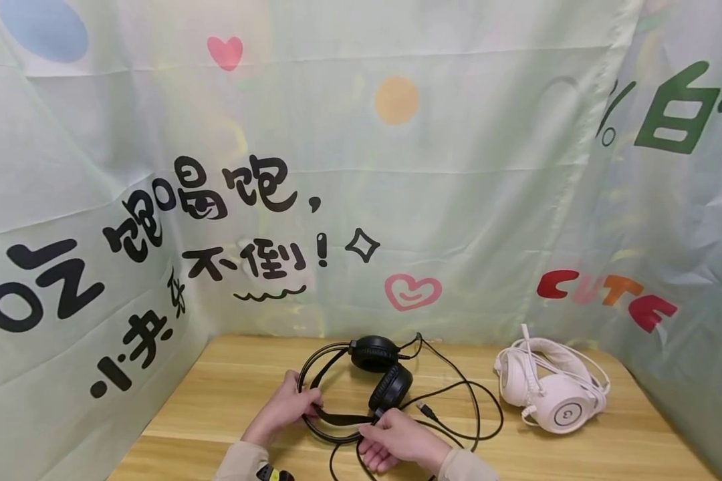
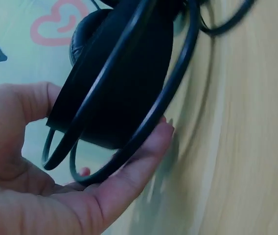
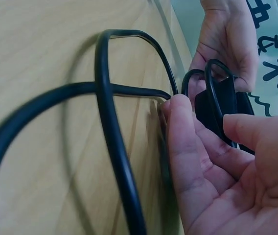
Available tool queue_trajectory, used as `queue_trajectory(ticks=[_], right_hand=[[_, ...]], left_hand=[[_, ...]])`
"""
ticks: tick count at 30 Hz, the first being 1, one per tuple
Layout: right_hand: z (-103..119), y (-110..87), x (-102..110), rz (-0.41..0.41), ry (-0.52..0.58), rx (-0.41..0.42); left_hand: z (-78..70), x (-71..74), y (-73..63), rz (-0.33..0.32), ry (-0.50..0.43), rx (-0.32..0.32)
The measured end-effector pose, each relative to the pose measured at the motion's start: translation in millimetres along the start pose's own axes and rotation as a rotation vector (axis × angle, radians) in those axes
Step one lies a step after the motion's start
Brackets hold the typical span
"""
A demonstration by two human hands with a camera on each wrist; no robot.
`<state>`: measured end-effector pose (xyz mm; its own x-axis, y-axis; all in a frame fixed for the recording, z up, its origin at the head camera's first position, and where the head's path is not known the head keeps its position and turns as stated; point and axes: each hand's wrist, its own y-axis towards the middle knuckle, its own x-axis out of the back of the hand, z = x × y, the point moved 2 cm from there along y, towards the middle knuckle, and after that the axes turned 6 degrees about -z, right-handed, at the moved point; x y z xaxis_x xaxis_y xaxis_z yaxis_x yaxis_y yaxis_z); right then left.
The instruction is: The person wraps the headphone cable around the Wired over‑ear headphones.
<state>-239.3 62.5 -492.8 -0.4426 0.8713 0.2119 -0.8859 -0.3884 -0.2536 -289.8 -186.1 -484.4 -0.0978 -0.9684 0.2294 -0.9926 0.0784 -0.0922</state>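
Black headphones (image 1: 392,387) lie on their side in the head view, both padded ear cups towards the back right. My left hand (image 1: 284,406) grips the left end of the headband, thumb inside the loop. In the left wrist view a wide black strap (image 2: 122,93) and two thin band tubes pass between that hand's thumb and fingers. My right hand (image 1: 400,437) pinches the near side of the band, close to the nearer ear cup. In the right wrist view its thumb lies along a tube and its fingers curve underneath; black cable (image 3: 110,132) loops beside them.
A white headset (image 1: 568,394) with a raised microphone arm stands on the right of the wooden table (image 1: 198,407). The black cable (image 1: 480,401) loops between the two, its USB plug (image 1: 427,410) near the ear cup. Printed cloth (image 1: 469,220) walls the back and sides.
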Motion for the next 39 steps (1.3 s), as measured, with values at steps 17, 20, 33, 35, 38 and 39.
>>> queue_trajectory(ticks=[17,20,33,35,38,39], right_hand=[[0.8,5.1,-16.2,-0.014,0.033,0.026],[2.4,5.3,-17.4,-0.012,0.032,0.031],[2.2,5.6,-17.5,-0.009,0.014,0.028],[2.8,5.5,-17.5,-0.006,0.015,0.027],[3.5,5.2,-18.0,-0.004,0.015,0.025],[3.9,5.2,-18.2,-0.005,0.016,0.026]], left_hand=[[1.3,-1.8,5.7,-0.154,-0.247,0.079],[-0.7,-0.7,4.9,-0.184,-0.251,0.107],[-0.5,2.4,8.2,-0.156,-0.375,0.143],[-1.5,2.5,7.6,-0.163,-0.404,0.137],[-2.8,2.1,6.7,-0.18,-0.434,0.125],[-3.3,1.9,6.4,-0.191,-0.442,0.12]])
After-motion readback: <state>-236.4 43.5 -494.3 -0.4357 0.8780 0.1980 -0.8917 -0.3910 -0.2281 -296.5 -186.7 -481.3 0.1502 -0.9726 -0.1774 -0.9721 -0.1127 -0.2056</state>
